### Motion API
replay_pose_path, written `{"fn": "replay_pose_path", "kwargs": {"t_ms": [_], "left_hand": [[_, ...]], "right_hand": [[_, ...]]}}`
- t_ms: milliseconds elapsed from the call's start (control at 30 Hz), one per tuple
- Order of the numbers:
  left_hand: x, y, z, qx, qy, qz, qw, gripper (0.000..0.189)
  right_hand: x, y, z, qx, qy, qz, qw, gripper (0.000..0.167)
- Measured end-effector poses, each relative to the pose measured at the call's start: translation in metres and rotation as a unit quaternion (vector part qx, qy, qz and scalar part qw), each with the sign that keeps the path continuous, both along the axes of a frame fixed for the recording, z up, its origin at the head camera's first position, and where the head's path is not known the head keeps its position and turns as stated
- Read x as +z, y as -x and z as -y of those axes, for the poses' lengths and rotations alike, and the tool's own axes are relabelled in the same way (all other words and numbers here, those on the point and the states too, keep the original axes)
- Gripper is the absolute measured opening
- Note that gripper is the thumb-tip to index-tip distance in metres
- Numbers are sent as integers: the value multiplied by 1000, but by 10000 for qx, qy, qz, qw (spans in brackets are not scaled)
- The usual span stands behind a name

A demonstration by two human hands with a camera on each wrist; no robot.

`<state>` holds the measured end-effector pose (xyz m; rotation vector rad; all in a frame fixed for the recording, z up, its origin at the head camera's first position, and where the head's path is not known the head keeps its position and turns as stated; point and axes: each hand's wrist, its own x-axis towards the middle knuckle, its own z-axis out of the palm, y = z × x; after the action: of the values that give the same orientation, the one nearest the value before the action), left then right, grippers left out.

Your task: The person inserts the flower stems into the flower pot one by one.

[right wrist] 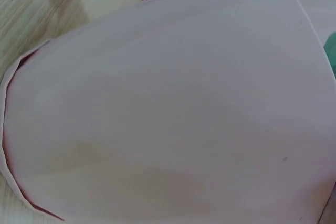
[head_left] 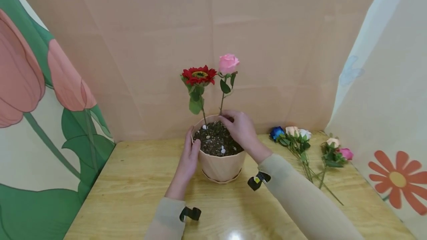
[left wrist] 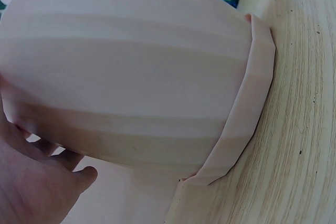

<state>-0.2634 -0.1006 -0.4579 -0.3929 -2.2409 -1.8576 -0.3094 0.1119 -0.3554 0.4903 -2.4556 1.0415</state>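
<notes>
A pale pink flowerpot (head_left: 221, 166) filled with dark soil (head_left: 217, 140) stands on its saucer. My left hand (head_left: 189, 156) grips the pot's left side, thumb near the rim and fingers round the outside; the left wrist view shows this hand (left wrist: 39, 182) against the pot wall (left wrist: 131, 72). With its fingers at the soil near the back rim, my right hand (head_left: 241, 129) pinches the stem of an upright pink rose (head_left: 228, 64). Left of the rose, a red sunflower-like flower (head_left: 199, 75) is planted in the soil. Only the pot wall (right wrist: 168, 103) fills most of the right wrist view.
Blue, cream and white roses (head_left: 291, 133) lie on the wooden table (head_left: 133, 188) at the right. Beside them are a peach rose (head_left: 333, 142) and a hot-pink rose (head_left: 347, 154). A plain pinkish backdrop (head_left: 150, 47) hangs behind the pot.
</notes>
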Motion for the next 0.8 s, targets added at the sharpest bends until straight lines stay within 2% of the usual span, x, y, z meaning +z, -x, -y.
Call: {"fn": "replay_pose_path", "kwargs": {"t_ms": [300, 533, 800], "left_hand": [[3, -2, -1, -35, -17, 87, 10000, 62], [3, -1, 0, -83, 8, 121, 9999, 64], [1, -2, 1, -61, 61, 108, 9999, 63]], "right_hand": [[0, 0, -1, 49, -377, -244, 9990, 17], [-2, 3, -2, 105, -424, -378, 9983, 13], [-4, 4, -1, 152, -440, -207, 9987, 16]]}}
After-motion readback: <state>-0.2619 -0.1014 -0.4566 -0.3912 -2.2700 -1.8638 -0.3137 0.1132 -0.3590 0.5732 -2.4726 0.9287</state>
